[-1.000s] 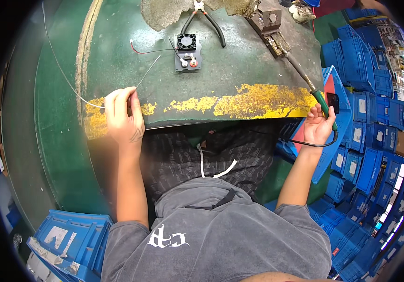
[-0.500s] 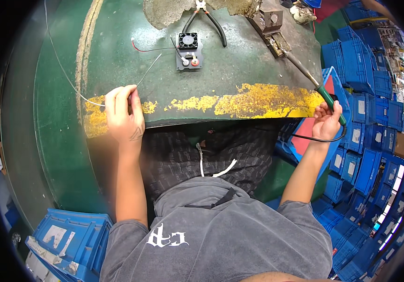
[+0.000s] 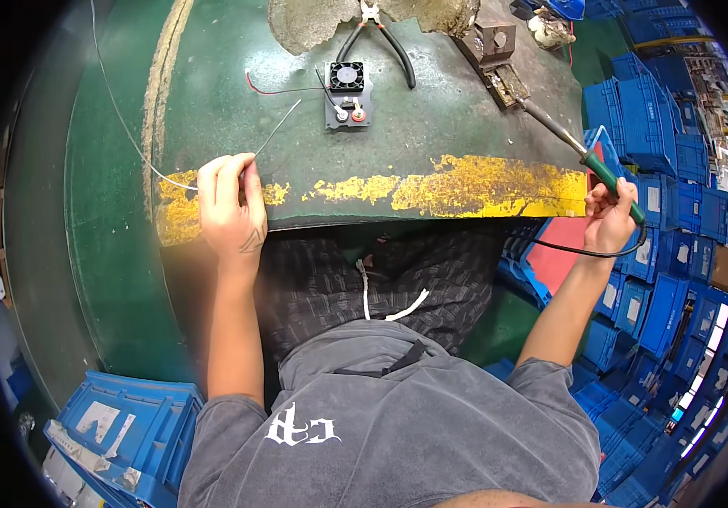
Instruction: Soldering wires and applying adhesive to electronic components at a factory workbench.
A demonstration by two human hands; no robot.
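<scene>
Between the fingers of my left hand (image 3: 233,203) is a thin grey solder wire (image 3: 281,125); its free end points up and right over the table. My right hand (image 3: 611,224) grips the green handle of a soldering iron (image 3: 608,178) beyond the table's right edge. The iron's tip rests at a small metal stand (image 3: 508,87), and its black cord (image 3: 580,251) loops below the hand. A dark board (image 3: 334,122) with a small black fan (image 3: 347,76) lies on the table ahead, a red-and-black lead trailing left.
Pliers with black handles (image 3: 402,59) lie behind the board, by a rough grey slab (image 3: 313,25). The green table (image 3: 212,110) has a worn yellow front stripe. Blue crates (image 3: 639,118) are stacked at the right; another blue crate (image 3: 140,415) stands at lower left.
My right hand has moved slightly right and down with the soldering iron. My left hand keeps hold of the solder wire. The whole view has shifted a little.
</scene>
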